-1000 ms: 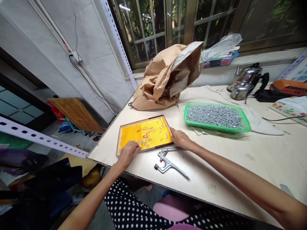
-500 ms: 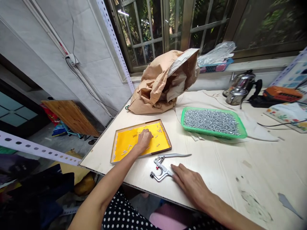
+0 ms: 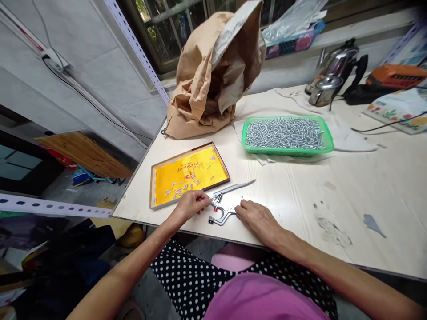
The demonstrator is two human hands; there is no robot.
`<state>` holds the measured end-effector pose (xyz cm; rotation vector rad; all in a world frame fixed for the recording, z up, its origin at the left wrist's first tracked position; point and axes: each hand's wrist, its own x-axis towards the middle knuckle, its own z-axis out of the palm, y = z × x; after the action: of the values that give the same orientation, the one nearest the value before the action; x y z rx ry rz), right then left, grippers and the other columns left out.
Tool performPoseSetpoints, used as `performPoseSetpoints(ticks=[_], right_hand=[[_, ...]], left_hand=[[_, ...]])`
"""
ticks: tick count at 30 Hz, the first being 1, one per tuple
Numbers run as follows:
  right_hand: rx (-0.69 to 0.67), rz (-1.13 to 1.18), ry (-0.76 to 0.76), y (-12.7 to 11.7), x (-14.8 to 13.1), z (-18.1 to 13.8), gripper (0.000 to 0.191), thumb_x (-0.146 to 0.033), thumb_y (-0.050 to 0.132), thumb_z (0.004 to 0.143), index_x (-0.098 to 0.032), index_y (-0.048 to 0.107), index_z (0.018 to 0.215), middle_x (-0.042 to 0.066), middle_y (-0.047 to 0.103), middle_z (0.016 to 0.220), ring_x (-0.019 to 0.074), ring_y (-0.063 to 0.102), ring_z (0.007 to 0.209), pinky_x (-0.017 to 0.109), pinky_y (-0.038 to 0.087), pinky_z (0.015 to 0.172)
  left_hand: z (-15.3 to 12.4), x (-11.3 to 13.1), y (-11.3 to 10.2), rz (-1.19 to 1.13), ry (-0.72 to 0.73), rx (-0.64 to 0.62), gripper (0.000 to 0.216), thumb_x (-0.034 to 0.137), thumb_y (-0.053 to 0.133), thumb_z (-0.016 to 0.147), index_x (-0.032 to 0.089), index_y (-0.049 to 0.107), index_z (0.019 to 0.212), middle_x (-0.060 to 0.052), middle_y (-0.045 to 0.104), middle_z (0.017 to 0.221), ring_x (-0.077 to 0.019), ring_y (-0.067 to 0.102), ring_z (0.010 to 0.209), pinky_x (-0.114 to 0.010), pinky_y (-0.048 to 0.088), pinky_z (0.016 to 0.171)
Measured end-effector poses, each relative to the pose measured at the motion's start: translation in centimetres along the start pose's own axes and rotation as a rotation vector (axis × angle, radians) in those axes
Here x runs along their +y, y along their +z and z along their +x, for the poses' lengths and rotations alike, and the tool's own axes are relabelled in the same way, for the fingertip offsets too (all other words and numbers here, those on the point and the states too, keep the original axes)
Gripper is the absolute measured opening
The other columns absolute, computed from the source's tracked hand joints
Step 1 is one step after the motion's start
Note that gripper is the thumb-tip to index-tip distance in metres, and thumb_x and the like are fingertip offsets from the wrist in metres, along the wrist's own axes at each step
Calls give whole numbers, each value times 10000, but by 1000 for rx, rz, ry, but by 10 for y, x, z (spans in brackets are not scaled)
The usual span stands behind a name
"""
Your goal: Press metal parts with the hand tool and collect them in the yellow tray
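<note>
Silver hand pliers (image 3: 230,189) with a C-shaped jaw, a spring and a small red part lie near the table's front edge, their handles spread. My right hand (image 3: 258,221) has its fingers curled over the end of the lower handle. Beside the jaw, my left hand (image 3: 191,204) is closed in a pinch at the fingertips. Whatever is between those fingers is too small to make out. Just behind my left hand is a shallow box (image 3: 152,189) with a yellow bottom, where several small silver pins (image 3: 180,192) lie scattered.
A green plastic tray (image 3: 328,144) full of small metal pieces stands on cloth to the right. Behind the box sits a large open brown paper bag (image 3: 187,102). A metal kettle (image 3: 340,62) and an orange-and-black device (image 3: 395,76) are at the back right of the table (image 3: 293,186).
My left hand has left the inside of the box and come toward me, pinched, beside the pliers' jaw. My right hand stays at the lower handle. The view has tilted down.
</note>
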<state>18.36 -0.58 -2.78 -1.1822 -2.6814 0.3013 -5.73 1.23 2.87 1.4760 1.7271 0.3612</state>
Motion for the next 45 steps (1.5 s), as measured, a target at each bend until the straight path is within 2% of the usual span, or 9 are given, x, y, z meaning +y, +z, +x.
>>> performPoseSetpoints(ticks=[4, 9, 18, 25, 29, 32, 35, 38, 45], right_hand=[[37, -8, -19, 0, 2, -4, 147, -99, 483, 911, -183, 598, 873, 36, 586, 838, 161, 515, 739, 293, 314, 620], [27, -1, -7, -4, 0, -4, 170, -67, 474, 898, -177, 595, 852, 34, 576, 816, 154, 491, 712, 299, 289, 610], [-45, 28, -8, -11, 1, -4, 160, -57, 469, 898, -165, 583, 873, 35, 575, 843, 141, 491, 700, 287, 278, 587], [-3, 29, -20, 0, 4, -7, 158, -69, 466, 894, -174, 583, 886, 38, 583, 861, 142, 493, 699, 284, 289, 581], [-15, 47, -1, -8, 7, -7, 56, -211, 567, 891, -177, 604, 916, 67, 613, 956, 183, 544, 814, 294, 378, 649], [18, 36, 21, -20, 16, -1, 542, -457, 724, 765, -146, 569, 1181, 169, 524, 1304, 309, 487, 1151, 404, 418, 882], [-16, 1, 22, -23, 29, 8, 982, -615, 757, 637, -111, 404, 1401, 230, 362, 1472, 406, 260, 1367, 549, 264, 1066], [-101, 2, 2, -22, 37, 16, 1030, -652, 736, 616, -102, 395, 1416, 230, 417, 1434, 413, 267, 1367, 581, 204, 1092], [-107, -28, 2, -33, 30, 18, 810, -558, 744, 668, -95, 505, 1288, 178, 579, 1198, 340, 500, 1090, 498, 352, 947]], left_hand=[[-14, -17, 23, -132, -92, -84, 347, 467, 636, 705, 124, 672, 746, 34, 525, 539, -82, 434, 452, -202, 353, 448], [-6, -23, 29, -34, -96, -116, 415, 536, 637, 683, 124, 670, 711, 29, 521, 518, -90, 441, 443, -211, 339, 446], [-1, -4, 24, 176, -165, -227, 312, 428, 621, 684, 128, 697, 723, 35, 525, 523, -91, 441, 449, -204, 342, 438], [3, 10, 27, 340, -169, -284, 187, 313, 622, 682, 146, 638, 600, 39, 513, 485, -87, 462, 432, -201, 336, 448], [2, 6, 28, 259, -222, -333, 216, 329, 633, 659, 165, 555, 541, 52, 474, 449, -97, 465, 427, -208, 355, 437], [-2, -2, 29, 162, -248, -346, 232, 366, 645, 647, 164, 564, 567, 59, 470, 445, -94, 446, 417, -213, 348, 431], [-7, -9, 31, 85, -273, -332, 288, 429, 667, 635, 146, 629, 666, 56, 503, 463, -92, 440, 419, -218, 340, 437], [-11, -11, 32, 37, -292, -317, 358, 474, 693, 615, 134, 653, 718, 58, 508, 465, -91, 437, 423, -219, 340, 445], [-13, -7, 32, 53, -283, -310, 320, 450, 696, 652, 138, 632, 677, 55, 516, 472, -88, 440, 430, -217, 340, 460]])
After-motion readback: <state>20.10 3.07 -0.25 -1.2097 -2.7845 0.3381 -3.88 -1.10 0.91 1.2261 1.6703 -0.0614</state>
